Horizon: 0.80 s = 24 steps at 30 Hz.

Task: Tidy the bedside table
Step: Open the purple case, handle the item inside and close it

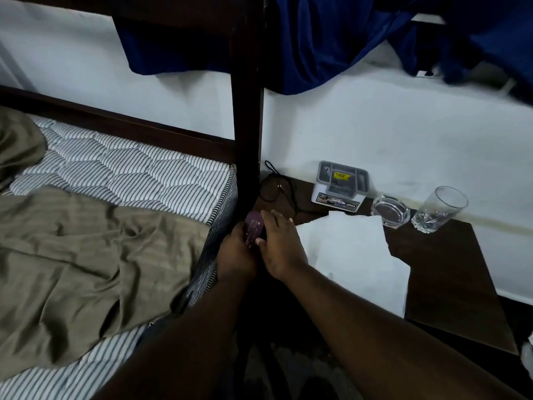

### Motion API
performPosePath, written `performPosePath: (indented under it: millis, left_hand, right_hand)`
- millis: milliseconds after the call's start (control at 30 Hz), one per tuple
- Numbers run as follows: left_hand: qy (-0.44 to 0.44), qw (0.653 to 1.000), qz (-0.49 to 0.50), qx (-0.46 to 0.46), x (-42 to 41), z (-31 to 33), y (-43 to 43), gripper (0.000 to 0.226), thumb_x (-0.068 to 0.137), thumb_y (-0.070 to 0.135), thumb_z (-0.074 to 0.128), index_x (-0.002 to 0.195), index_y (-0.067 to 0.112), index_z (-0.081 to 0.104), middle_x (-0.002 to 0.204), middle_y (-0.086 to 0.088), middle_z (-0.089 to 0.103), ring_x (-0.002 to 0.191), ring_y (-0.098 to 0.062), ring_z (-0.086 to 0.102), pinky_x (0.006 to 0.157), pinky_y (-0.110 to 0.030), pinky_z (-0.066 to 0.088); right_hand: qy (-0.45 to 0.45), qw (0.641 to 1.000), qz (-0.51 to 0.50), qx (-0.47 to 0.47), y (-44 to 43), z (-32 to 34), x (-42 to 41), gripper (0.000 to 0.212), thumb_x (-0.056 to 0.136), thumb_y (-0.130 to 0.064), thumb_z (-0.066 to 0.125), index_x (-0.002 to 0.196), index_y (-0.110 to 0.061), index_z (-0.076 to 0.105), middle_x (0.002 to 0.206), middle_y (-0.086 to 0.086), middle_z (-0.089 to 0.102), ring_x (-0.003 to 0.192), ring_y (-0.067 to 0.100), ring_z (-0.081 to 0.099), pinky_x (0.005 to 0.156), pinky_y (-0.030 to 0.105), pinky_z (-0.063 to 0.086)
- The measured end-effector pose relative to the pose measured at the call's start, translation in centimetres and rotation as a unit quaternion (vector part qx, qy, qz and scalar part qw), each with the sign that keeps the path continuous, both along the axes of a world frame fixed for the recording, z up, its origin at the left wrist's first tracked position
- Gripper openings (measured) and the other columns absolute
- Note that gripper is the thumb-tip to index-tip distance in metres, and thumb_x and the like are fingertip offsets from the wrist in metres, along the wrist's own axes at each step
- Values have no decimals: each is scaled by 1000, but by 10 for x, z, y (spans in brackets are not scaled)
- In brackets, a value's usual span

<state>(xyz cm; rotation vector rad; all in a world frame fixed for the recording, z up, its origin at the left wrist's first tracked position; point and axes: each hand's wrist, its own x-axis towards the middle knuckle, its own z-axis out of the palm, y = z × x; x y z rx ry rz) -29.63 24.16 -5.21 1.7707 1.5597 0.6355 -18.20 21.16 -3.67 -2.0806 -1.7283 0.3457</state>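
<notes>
The dark wooden bedside table stands right of the bed post. At its left edge both hands hold a stack of dark purple cards: my left hand grips them from below and my right hand pinches them from the right. On the table lie white paper sheets, a black cable, a grey-and-white organizer box, a glass ashtray and a drinking glass.
A dark bed post rises just left of the table. The bed with a striped mattress and an olive sheet fills the left. Blue cloth hangs above. A white wall backs the table.
</notes>
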Motion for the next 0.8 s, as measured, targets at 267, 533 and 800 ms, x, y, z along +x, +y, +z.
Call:
performPosePath:
  millis: [267, 533, 800]
  left_hand:
    - [-36, 998, 41, 25, -2, 10, -8, 45, 85, 34, 74, 123, 14, 61, 104, -16, 75, 96, -41, 70, 71, -33, 44]
    - [-101, 993, -44, 51, -5, 54, -46, 55, 79, 29, 78, 132, 23, 66, 113, 10, 74, 103, -11, 70, 90, -23, 51]
    - [-182, 962, -201, -24, 17, 116, -73, 59, 66, 31, 74, 125, 28, 71, 112, 22, 72, 94, 21, 64, 85, -6, 48]
  right_hand:
    - [41, 999, 5, 11, -1, 12, -3, 68, 95, -20, 62, 156, -11, 33, 160, 14, 38, 149, 33, 34, 125, 45, 25]
    - [406, 909, -96, 17, -35, 54, 28, 56, 100, -26, 61, 151, -17, 39, 144, 8, 55, 126, 24, 58, 89, 36, 56]
    - [675, 731, -96, 29, -108, 102, 83, 35, 99, -17, 63, 133, -10, 58, 125, 14, 64, 110, 29, 65, 100, 52, 56]
